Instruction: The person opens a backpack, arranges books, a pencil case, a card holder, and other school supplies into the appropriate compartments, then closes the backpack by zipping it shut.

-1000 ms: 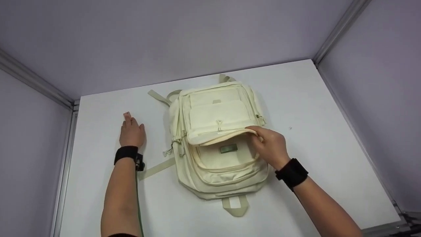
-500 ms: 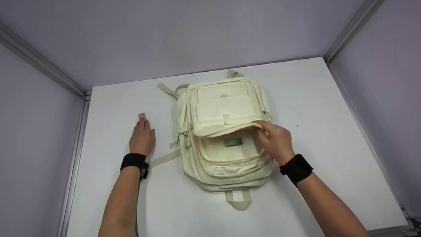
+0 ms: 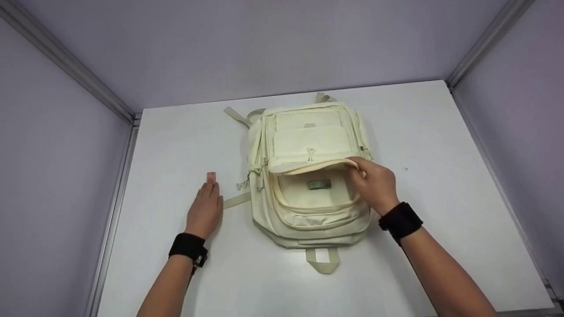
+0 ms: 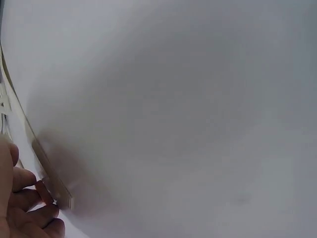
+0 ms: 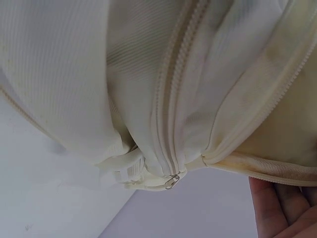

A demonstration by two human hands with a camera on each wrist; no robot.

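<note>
A cream backpack (image 3: 315, 141) lies on the white table, its handle loop (image 3: 324, 266) towards me. Its front pocket gapes, and a flat green rectangular item (image 3: 319, 184) lies inside. My right hand (image 3: 374, 182) grips the right part of the pocket's zipped flap (image 3: 308, 167) and lifts it. In the right wrist view, its fingers (image 5: 270, 203) bend under the flap's edge. To the left of the backpack, my left hand (image 3: 205, 213) pinches a small pink rectangular piece (image 3: 211, 177), which sticks out past the fingertips. The left wrist view shows this piece as reddish between the fingers.
A loose strap (image 3: 237, 201) reaches from the backpack towards my left hand. Another strap (image 3: 235, 116) spreads at the back left. A tiny speck (image 3: 406, 168) lies right of the backpack. Grey walls (image 3: 282, 48) enclose the table's back and sides.
My left hand has come nearer to me and slightly right, carrying the pink piece. The right hand keeps holding the flap up. The whole head view has shifted.
</note>
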